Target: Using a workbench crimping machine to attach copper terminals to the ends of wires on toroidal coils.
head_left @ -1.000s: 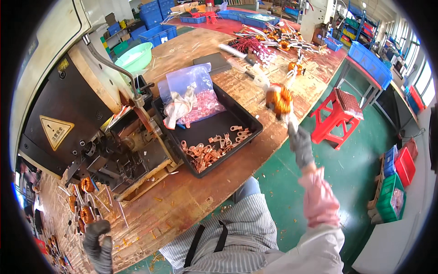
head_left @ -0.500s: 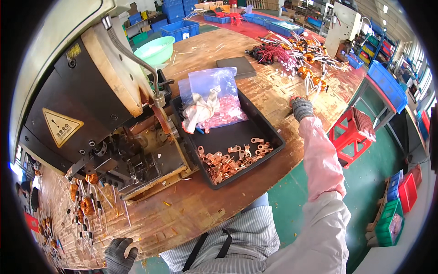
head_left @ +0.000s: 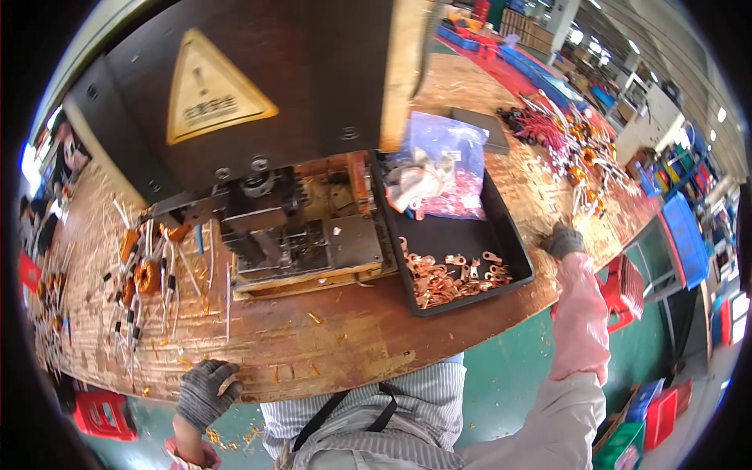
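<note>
My left hand (head_left: 207, 393), in a grey knit glove with bare fingertips, rests at the near table edge. Its thumb and fingers are apart, with nothing seen between them. Out to the right, my right hand (head_left: 564, 241), gloved alike, lies on the table beyond the black tray's right side; its fingers are too small and blurred to read. In the black tray (head_left: 470, 311) are copper cable lugs (head_left: 450, 282), a clear bag of pinkish pieces (head_left: 464, 194) and a whitish glove (head_left: 419, 182). A press machine (head_left: 270, 227) stands left of the tray.
Copper-wound ring coils (head_left: 146, 276) with white leads lie left of the press. More coils (head_left: 578, 174) and red wires (head_left: 547, 133) sit beyond my right hand. A red stool (head_left: 623, 290) and blue crate (head_left: 685, 239) stand right of the table. Yellow scraps dot the near edge.
The view has turned left, so the press, tray and coils appear farther right. More of my left hand and wrist shows at the table edge. My right hand stays near the far-right coils.
</note>
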Available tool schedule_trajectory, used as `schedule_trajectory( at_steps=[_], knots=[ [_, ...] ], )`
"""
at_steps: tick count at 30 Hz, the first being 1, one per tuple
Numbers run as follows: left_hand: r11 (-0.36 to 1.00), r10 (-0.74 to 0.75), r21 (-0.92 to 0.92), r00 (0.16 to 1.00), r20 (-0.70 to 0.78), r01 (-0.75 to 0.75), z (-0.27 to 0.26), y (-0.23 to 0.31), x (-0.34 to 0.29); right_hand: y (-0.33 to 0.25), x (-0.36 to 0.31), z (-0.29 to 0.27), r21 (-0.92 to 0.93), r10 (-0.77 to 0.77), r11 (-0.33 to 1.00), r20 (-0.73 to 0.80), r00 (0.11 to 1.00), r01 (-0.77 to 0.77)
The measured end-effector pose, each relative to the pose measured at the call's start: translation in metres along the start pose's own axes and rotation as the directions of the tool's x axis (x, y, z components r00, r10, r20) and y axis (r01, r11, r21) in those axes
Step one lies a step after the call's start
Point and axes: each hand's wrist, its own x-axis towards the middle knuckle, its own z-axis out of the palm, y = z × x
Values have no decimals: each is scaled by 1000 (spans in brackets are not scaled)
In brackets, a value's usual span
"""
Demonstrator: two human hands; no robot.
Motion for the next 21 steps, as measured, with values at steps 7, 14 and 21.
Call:
schedule_trajectory(
  at_steps=[7,14,21],
  knots=[
    [996,23,-84,1000,-11,-24,16,-25,-10,9,23,3,788,186,605,-281,942,116],
    [1000,-16,-17,1000,4,17,8,-17,2,-208,9,-145,399,-303,759,-483,821,515],
    [998,-26,-52,999,29,28,0,-47,-24,-318,91,-115,3,-469,853,-438,767,523]
  ],
)
